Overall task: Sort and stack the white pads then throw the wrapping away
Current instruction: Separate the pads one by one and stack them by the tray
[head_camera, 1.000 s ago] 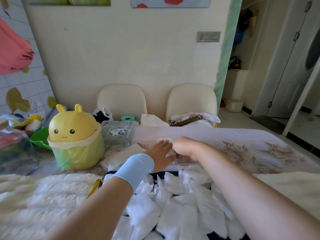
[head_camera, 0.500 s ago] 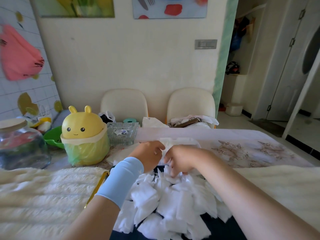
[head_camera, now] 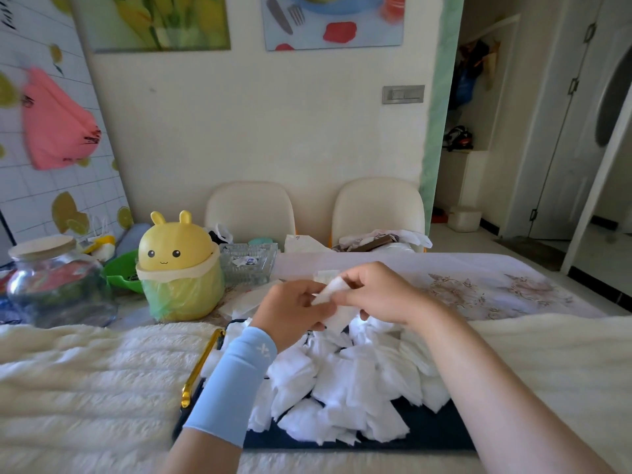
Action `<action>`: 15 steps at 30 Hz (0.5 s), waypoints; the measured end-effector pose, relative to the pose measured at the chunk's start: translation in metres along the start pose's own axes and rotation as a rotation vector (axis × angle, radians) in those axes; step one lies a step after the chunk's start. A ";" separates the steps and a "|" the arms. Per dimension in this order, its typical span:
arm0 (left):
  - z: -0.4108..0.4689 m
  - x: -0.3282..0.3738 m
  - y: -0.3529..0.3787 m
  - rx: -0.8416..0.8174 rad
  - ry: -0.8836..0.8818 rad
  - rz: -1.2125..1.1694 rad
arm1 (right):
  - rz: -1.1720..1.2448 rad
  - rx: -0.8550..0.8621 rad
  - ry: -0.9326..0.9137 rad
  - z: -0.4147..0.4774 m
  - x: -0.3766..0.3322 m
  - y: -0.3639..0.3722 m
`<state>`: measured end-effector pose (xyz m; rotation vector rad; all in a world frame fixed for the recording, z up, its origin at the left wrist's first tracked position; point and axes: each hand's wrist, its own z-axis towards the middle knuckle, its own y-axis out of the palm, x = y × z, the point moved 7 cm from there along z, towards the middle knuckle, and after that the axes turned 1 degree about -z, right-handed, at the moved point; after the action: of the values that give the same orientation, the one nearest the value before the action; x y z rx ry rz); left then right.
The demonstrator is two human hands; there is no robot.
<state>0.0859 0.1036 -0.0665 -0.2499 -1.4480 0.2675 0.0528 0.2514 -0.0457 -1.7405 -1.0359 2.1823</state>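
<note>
A loose heap of white pads [head_camera: 345, 381] lies on a dark tray [head_camera: 427, 436] in front of me. Above the heap's far edge, my left hand [head_camera: 290, 309] and my right hand [head_camera: 379, 292] together hold one white pad [head_camera: 333, 295], fingers curled round its ends. A small white stack [head_camera: 325, 274] shows on the table just behind the hands. The yellow bunny-shaped bin [head_camera: 179, 268] with a green liner stands to the left of my hands.
A glass jar [head_camera: 51, 278] and a green bowl [head_camera: 121, 271] sit at the far left, a glass dish [head_camera: 248, 261] behind the bin. Fluffy white cloth [head_camera: 85, 388] flanks the tray. Two cream chairs [head_camera: 376, 206] stand across the table.
Both hands came back from the table behind the heap and rose with a white pad held between them. The view has tilted up.
</note>
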 end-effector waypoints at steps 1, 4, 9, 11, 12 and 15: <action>-0.004 -0.001 0.000 0.016 -0.021 -0.081 | 0.109 0.034 -0.002 -0.006 0.000 0.000; -0.012 -0.007 0.000 0.065 -0.093 -0.303 | 0.489 0.048 0.074 -0.019 0.008 0.006; -0.024 -0.011 0.001 0.076 -0.121 -0.482 | 0.600 0.034 0.148 -0.028 0.015 0.012; -0.027 -0.012 -0.002 0.128 -0.102 -0.503 | 0.633 0.042 0.152 -0.028 0.016 0.014; -0.028 -0.013 -0.003 0.152 -0.102 -0.533 | 0.664 0.039 0.160 -0.028 0.016 0.016; -0.031 -0.019 -0.002 0.157 -0.154 -0.654 | 0.714 0.046 0.176 -0.026 0.017 0.020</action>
<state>0.1147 0.0959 -0.0867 0.3801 -1.5709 -0.1380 0.0768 0.2562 -0.0737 -2.4992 -0.3340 2.3007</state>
